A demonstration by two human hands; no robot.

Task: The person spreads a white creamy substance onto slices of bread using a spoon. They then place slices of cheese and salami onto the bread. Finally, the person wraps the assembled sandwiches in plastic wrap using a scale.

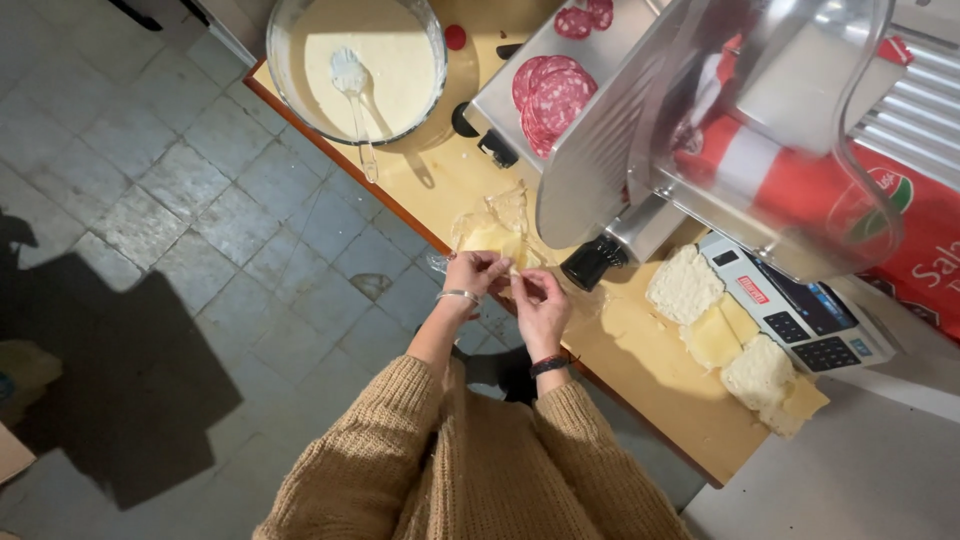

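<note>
My left hand (474, 273) and my right hand (540, 298) meet at the near edge of a wooden counter (640, 370). Both pinch a thin piece of clear wrap (492, 222) that lies around a block of yellow cheese (491, 239) on the counter. A silver bracelet is on my left wrist and a dark band on my right. Brown knitted sleeves cover both arms.
A metal meat slicer (640, 130) with salami slices (552, 97) on its tray stands just behind the cheese. A large bowl of pale batter (357, 62) with a spoon sits at the left. Bread and cheese slices (735, 345) lie beside a scale (800, 315) at the right. Tiled floor lies below.
</note>
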